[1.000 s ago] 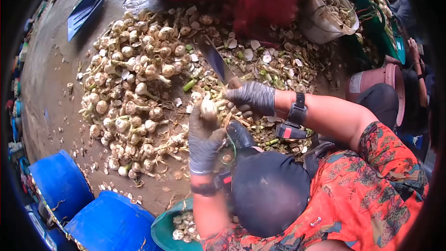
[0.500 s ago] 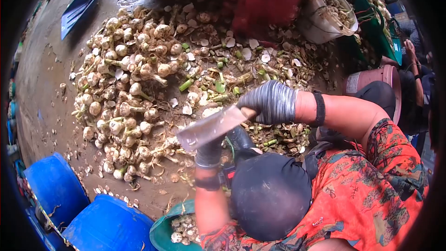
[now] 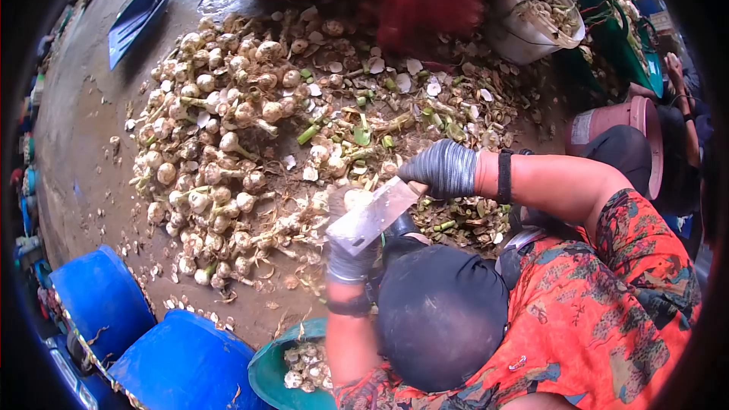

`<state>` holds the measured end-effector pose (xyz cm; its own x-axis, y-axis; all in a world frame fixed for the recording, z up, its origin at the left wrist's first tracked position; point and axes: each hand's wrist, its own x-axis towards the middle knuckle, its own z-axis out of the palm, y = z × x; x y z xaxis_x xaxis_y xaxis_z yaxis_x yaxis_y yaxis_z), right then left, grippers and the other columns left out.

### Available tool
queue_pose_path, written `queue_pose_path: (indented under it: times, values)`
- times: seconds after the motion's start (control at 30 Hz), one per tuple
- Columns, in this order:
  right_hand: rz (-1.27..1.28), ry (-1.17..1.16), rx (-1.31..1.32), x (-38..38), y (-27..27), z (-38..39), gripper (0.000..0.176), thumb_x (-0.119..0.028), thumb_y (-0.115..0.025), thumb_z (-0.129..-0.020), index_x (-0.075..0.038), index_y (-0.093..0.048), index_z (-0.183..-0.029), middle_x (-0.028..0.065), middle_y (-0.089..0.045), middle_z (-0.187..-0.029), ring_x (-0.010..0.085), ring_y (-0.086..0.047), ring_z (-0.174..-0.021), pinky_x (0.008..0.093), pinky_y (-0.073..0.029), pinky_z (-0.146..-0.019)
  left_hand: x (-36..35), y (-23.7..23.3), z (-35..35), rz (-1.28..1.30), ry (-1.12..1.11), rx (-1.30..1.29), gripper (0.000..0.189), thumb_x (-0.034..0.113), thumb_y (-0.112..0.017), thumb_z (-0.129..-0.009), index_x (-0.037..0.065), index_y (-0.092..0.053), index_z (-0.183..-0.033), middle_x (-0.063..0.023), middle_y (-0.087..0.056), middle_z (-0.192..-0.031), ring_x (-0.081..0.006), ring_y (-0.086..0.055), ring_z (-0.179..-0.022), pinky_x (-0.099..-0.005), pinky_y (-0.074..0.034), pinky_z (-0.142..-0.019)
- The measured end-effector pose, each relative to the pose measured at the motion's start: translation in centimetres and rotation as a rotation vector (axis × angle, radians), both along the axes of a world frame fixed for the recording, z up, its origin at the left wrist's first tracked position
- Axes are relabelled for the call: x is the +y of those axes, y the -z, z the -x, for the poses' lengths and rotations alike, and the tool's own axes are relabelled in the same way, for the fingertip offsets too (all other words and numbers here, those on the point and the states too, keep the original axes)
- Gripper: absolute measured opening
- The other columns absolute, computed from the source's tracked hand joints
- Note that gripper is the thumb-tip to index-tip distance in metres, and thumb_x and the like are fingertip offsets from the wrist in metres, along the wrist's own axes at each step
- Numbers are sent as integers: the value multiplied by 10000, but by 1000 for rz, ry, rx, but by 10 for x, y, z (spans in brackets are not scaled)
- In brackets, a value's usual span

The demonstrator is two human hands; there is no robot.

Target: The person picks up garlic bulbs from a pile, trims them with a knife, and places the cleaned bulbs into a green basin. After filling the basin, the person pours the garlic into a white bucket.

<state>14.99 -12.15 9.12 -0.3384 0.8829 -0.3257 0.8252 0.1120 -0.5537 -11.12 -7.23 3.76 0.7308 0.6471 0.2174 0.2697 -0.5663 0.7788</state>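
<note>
Mid-frame, the right hand [image 3: 443, 169] gripped a knife [image 3: 377, 215] that hid whether the left hand [image 3: 349, 264] pinched the garlic bulb [image 3: 357, 198] there. Trimming seemed the step; the next cut called for careful aim.

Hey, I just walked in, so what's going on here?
A person in grey gloves is working on garlic. The right hand grips a broad-bladed knife. The blade partly hides the left hand, which seems to be holding a garlic bulb. A large heap of stemmed garlic bulbs lies on the ground in front, with cut green stems and peelings scattered beside it. A green tub nearby holds more bulbs.
</note>
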Motion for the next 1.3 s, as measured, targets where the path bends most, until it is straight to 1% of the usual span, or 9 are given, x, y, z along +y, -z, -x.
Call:
queue_pose_path:
  times: [0.13,0.3,0.43,0.73,0.87,1.03,1.13,1.2,1.3]
  values:
    - [132,101,-43,0,41,-8,264,-224,-643,-825,-142,-615,-1074,162,-686,-898,362,-677,-840,448,-528,-694,-20,-54,0,667,-351,-46,434,73,-721,-788,11,-514,-1164,-118,-590,-977,-223,-602,-857,-321,-507,-774]
    - [164,424,-246,-30,67,-68,323,-291,-642,-850,-151,-613,-1140,194,-690,-954,377,-670,-870,462,-521,-723,-60,-169,140,641,-582,371,376,108,-793,-685,22,-619,-1006,-104,-623,-849,-232,-614,-739,-342,-497,-663]
    - [128,409,-193,-18,70,-75,302,-287,-637,-853,-163,-621,-1128,183,-691,-900,388,-666,-821,465,-525,-713,-34,-232,173,169,-14,610,416,350,-607,-931,-5,-615,-1147,-167,-644,-1136,-336,-590,-1070,-424,-441,-971]
    - [117,530,13,-5,55,-29,268,-334,-628,-867,-140,-627,-1051,162,-687,-861,379,-661,-812,449,-515,-718,65,40,-53,-84,-65,382,259,139,-628,-853,47,-642,-1095,-163,-657,-1095,-356,-613,-1009,-449,-472,-918]
    - [287,509,-60,-11,41,-34,304,-343,-624,-874,-165,-635,-1120,171,-691,-904,371,-665,-833,444,-514,-734,71,120,-71,-386,-101,935,579,404,-621,-834,122,-564,-1337,-73,-560,-1351,-262,-383,-1369,-584,-98,-1173]
    - [307,403,-48,-6,44,-23,309,-289,-622,-858,-150,-633,-1134,169,-693,-906,369,-667,-827,440,-519,-728,88,94,-67,37,-64,824,433,311,-670,-840,75,-611,-1197,-115,-681,-1095,-306,-642,-1008,-468,-467,-945]
    - [205,275,68,13,42,-2,282,-213,-632,-795,-142,-636,-1068,151,-674,-869,374,-656,-806,431,-525,-706,60,109,-52,794,-174,-126,336,123,-699,-854,45,-535,-1137,-105,-660,-921,-220,-645,-822,-339,-531,-750]
    - [158,265,109,23,30,6,266,-200,-639,-795,-120,-625,-1049,161,-673,-855,370,-660,-803,432,-522,-710,51,81,-48,34,23,33,280,158,-665,-905,36,-563,-1137,-84,-656,-892,-192,-639,-796,-326,-532,-733]
    - [174,261,136,20,31,-12,244,-175,-628,-823,-106,-618,-1057,156,-684,-852,325,-677,-810,412,-522,-727,38,40,-39,521,34,117,259,191,-642,-936,32,-596,-1135,-65,-652,-876,-160,-634,-757,-294,-539,-702]
